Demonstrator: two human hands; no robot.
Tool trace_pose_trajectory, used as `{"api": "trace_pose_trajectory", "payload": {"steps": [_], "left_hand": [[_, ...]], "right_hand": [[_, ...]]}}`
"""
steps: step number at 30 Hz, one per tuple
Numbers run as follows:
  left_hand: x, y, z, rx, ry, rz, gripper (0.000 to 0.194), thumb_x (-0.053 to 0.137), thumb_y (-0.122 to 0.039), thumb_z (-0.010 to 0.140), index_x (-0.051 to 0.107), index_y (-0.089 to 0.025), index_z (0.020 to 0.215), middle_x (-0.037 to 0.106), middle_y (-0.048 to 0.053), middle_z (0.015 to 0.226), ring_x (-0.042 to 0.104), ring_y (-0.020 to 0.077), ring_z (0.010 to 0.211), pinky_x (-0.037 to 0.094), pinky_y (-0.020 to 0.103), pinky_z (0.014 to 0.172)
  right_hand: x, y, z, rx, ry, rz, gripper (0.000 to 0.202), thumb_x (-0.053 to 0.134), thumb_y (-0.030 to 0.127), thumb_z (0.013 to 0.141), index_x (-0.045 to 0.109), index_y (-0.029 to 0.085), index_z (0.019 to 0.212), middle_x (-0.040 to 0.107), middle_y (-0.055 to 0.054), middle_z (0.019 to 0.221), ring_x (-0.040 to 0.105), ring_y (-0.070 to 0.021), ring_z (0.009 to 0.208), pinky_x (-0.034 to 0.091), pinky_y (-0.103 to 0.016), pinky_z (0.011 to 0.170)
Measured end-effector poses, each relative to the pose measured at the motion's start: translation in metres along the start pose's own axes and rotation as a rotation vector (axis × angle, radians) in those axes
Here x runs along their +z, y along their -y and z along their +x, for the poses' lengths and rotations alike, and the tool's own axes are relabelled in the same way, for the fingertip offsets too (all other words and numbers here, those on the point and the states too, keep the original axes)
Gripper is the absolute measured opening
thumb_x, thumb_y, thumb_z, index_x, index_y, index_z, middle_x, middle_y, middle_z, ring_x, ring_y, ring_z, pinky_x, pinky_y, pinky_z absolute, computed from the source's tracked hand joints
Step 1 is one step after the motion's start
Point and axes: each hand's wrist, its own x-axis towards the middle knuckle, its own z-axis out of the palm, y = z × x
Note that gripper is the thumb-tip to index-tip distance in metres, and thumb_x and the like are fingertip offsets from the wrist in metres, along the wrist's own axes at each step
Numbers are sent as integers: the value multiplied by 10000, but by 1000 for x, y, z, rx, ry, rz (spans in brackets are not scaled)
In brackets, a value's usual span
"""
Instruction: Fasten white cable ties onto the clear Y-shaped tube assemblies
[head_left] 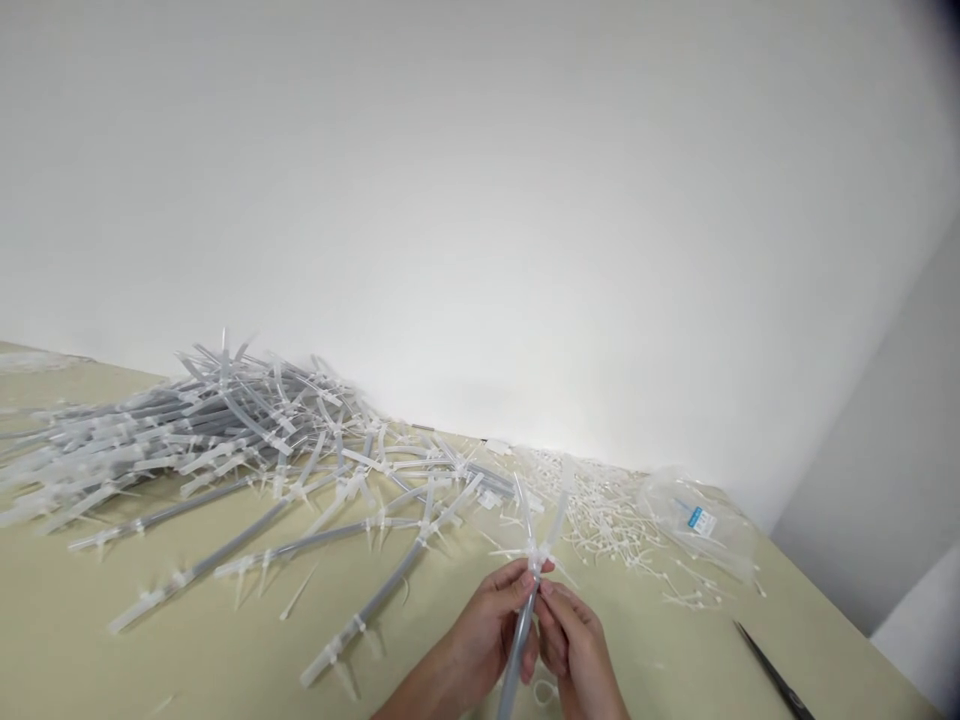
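Between my two hands stands a clear grey plastic tube (pixel 517 650), its lower end running out of the bottom of the view. At its top a white Y-shaped connector (pixel 537 555) branches into two short clear tubes, with cable tie tails sticking out sideways. My left hand (pixel 491 620) pinches the tube just under the connector with thumb and fingers. On the other side my right hand (pixel 576 635) closes its fingertips on the same spot. Similar Y-shaped tube assemblies, one of them a single tube (pixel 382 595), lie to the left of my hands.
A large heap of tube assemblies (pixel 187 420) covers the table's (pixel 225 650) left back. White cable ties (pixel 611 520) are strewn behind my hands, beside a clear plastic bag (pixel 724 530) with a blue label. A dark pointed tool (pixel 772 672) lies at the right. The wall (pixel 480 220) rises behind.
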Motion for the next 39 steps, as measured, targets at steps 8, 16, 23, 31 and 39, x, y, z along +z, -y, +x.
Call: {"api": "trace_pose_trajectory", "payload": {"steps": [8,16,23,31,39], "left_hand": [[-1,2,3,45,25,53,413,612,-373,814,555,-121,1136,622,10,588,517,121,322,378,198,295],[-3,-1,0,36,100,69,415,604,-375,826,532,-121,1145,643,34,610,548,146,341,417,220,313],[-2,-2,0,39,109,77,390,570,-356,852,514,-125,1162,641,32,578,541,141,342,413,209,310],[0,-2,1,46,104,90,423,587,-376,839,516,-117,1166,627,16,538,528,138,328,407,207,301],[-4,3,5,56,90,87,402,580,-359,843,521,-109,1153,644,31,580,528,133,322,394,199,286]], "right_hand": [[0,-1,0,-20,105,42,417,583,457,828,470,184,534,275,100,371,220,-54,330,236,-185,347],[-3,-5,1,160,115,278,387,703,432,732,504,172,529,257,117,343,144,-34,331,153,-179,335],[-3,-4,2,181,116,292,410,714,435,719,481,175,505,265,115,324,147,-36,320,165,-188,330],[-4,-2,3,177,108,285,408,730,432,702,491,169,502,297,111,319,138,-29,315,139,-186,326],[-5,-4,4,190,92,279,417,721,442,705,489,173,488,281,112,314,140,-35,317,162,-188,320]]}}
